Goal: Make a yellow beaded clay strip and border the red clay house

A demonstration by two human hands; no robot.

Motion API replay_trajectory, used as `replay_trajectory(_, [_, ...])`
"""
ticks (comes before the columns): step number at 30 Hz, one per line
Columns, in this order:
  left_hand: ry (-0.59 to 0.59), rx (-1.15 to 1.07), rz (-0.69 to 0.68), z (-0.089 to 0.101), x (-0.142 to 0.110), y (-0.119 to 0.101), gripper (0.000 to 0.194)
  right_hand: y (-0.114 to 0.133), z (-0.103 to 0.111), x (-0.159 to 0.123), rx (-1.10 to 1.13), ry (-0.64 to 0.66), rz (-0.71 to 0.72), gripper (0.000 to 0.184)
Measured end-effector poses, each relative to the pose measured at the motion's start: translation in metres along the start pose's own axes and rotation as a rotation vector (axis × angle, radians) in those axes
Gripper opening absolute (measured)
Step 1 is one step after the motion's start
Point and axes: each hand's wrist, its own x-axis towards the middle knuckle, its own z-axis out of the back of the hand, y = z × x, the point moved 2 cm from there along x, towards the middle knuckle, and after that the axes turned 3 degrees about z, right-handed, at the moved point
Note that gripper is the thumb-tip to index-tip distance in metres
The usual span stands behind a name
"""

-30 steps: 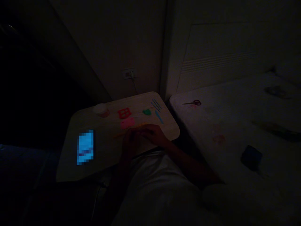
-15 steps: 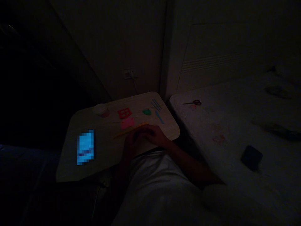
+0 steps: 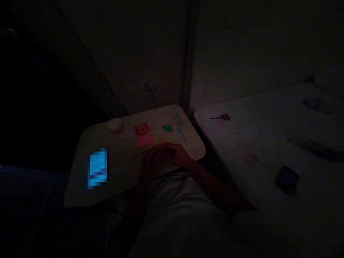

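Observation:
The room is very dark. My left hand [image 3: 149, 161] and my right hand [image 3: 176, 154] meet over the near edge of a small table [image 3: 120, 179]. Both have curled fingers around something dark that I cannot make out. Just beyond them lies a long, thin yellow-orange strip [image 3: 139, 153] with a bumpy right end. Past it are a pink flat piece [image 3: 145, 141] and a red frame with window-like openings [image 3: 142, 129]. To the right of these sit a green piece [image 3: 168, 128], a blue plastic knife [image 3: 182, 133] and several thin blue sticks [image 3: 178, 120].
A white tub [image 3: 114, 124] stands at the table's back left. A lit, blurred screen [image 3: 97, 168] lies at the left. Right of the table, beyond a gap, a pale surface [image 3: 236, 172] holds scissors [image 3: 221, 117] and a dark square object [image 3: 287, 180]. A cord hangs from a wall outlet [image 3: 147, 84].
The fingers of both hands have shifted slightly around what lies between them, and the dark shape there shows less. The things on the table have stayed in place.

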Motion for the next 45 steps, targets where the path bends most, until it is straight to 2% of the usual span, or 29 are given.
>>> replay_trajectory(5, [0.005,0.021,-0.002,0.001,0.0,-0.004,0.029,0.0,0.001,0.001,-0.051,-0.02,0.03,0.025])
replay_trajectory(12, [0.028,-0.001,0.003,0.0,0.0,-0.003,0.029,0.002,0.002,0.001,-0.058,0.005,0.116,0.027])
replay_trajectory(18, [0.007,0.089,-0.005,0.004,0.001,-0.002,0.029,0.001,0.003,0.0,-0.091,-0.009,0.043,0.024])
replay_trajectory(25, [-0.04,0.084,0.01,0.006,0.001,-0.007,0.028,0.006,0.001,0.001,-0.107,-0.01,0.044,0.028])
replay_trajectory(27, [-0.067,0.09,0.014,0.006,0.0,-0.007,0.027,0.003,0.003,0.002,-0.071,-0.083,-0.009,0.032])
replay_trajectory(32, [-0.154,0.077,0.045,0.01,0.001,-0.008,0.026,-0.009,0.014,0.001,0.024,-0.465,-0.169,0.031])
replay_trajectory(34, [-0.163,0.064,0.063,0.011,0.002,-0.008,0.026,-0.012,0.016,0.002,0.04,-0.523,-0.188,0.03])
replay_trajectory(36, [-0.143,0.068,0.061,0.01,0.002,-0.007,0.026,-0.013,0.014,0.003,0.062,-0.474,-0.179,0.028])
replay_trajectory(41, [-0.056,0.088,0.034,0.005,0.002,-0.007,0.025,-0.007,0.002,0.003,0.092,-0.148,-0.062,0.029])
replay_trajectory(45, [-0.04,0.094,0.067,0.005,0.001,-0.008,0.029,-0.005,0.0,0.002,0.042,-0.071,0.016,0.021])
